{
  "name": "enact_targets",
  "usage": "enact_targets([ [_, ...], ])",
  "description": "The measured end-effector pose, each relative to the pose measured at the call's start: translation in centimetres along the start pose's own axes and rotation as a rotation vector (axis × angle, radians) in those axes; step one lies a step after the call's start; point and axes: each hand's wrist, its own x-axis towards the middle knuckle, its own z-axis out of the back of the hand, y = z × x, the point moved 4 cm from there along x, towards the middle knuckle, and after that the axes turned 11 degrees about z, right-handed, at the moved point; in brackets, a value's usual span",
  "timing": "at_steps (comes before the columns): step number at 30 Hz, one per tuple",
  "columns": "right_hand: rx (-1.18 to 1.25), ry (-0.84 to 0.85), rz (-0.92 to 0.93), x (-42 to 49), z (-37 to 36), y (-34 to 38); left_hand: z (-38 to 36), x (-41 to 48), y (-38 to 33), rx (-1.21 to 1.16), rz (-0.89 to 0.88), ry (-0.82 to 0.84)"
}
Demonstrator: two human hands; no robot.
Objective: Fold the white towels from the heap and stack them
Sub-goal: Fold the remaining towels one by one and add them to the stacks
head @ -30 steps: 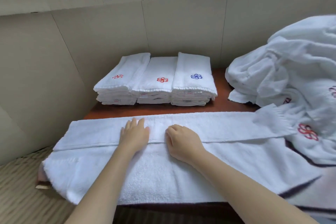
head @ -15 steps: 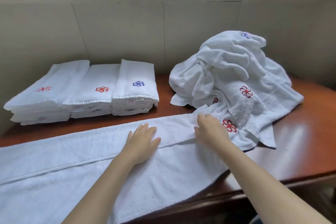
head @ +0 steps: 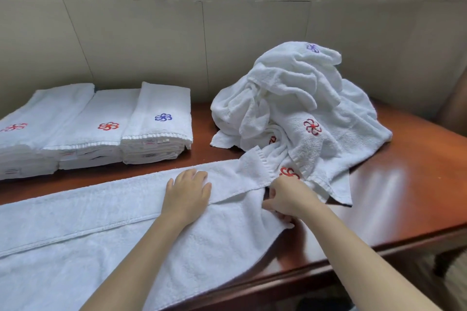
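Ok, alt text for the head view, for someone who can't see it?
A person's left hand presses flat on a long white towel on a wooden table while the right hand pinches its end. Three folded stacks sit back left, the unfolded heap right.

tags (head: 149,142) on folded towels (head: 161,108), print unreadable

We log both forearms bare, reaching in from the lower edge and converging toward the middle. Left grip (head: 188,197): palm down, fingers straight and slightly spread, lying flat on the towel (head: 75,235). Right grip (head: 288,199): knuckles up, fingers curled under, thumb and fingertips pinching the towel's end. We note the two grips near each other, not touching.
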Motion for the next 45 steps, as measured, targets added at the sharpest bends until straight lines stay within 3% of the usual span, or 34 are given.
enact_targets([
  [3,0.114,-0.121,0.135,0.6,-0.9,1.6,0.0,-0.3,-0.3,0.007,-0.041,-0.015],
  [5,0.460,-0.156,0.191,0.9,-1.6,2.6,0.0,-0.4,-0.2,0.016,-0.051,-0.022],
  [9,1.275,-0.058,0.130,1.4,-2.3,3.7,0.2,-0.5,-0.2,0.015,-0.064,-0.035],
  [13,1.583,-0.001,-0.034,2.2,-2.8,3.3,0.5,-0.8,-0.3,-0.032,-0.083,-0.071],
  [17,1.355,-0.055,-0.196,2.3,-1.4,1.8,0.6,-0.8,-0.3,-0.058,-0.086,-0.080],
  [20,0.814,-0.172,-0.188,1.5,2.6,-0.8,0.6,-0.8,-0.4,-0.108,-0.092,-0.036],
  [22,0.450,-0.124,-0.120,0.5,4.1,-2.0,0.5,-1.0,-1.3,-0.174,-0.140,0.032],
  [24,0.299,-0.031,-0.127,-0.3,3.8,-3.0,0.5,-1.5,-2.6,-0.260,-0.213,0.081],
  [27,0.179,-0.040,-0.184,-0.3,2.8,-4.4,-0.1,-2.7,-4.7,-0.319,-0.355,0.162],
  [31,0.146,-0.305,-0.152,0.6,2.7,-4.2,-1.4,-4.3,-6.8,-0.166,-0.513,0.209],
  [34,0.274,-0.436,-0.077,1.2,2.4,-2.9,-1.0,-5.1,-7.4,-0.177,-0.563,0.154],
  [39,0.214,-0.346,-0.122,1.9,1.2,-1.7,0.2,-5.3,-6.2,-0.259,-0.540,0.086],
  [45,0.147,-0.313,-0.172,2.3,1.1,0.3,2.3,-4.1,-1.4,-0.016,-0.381,-0.127],
])
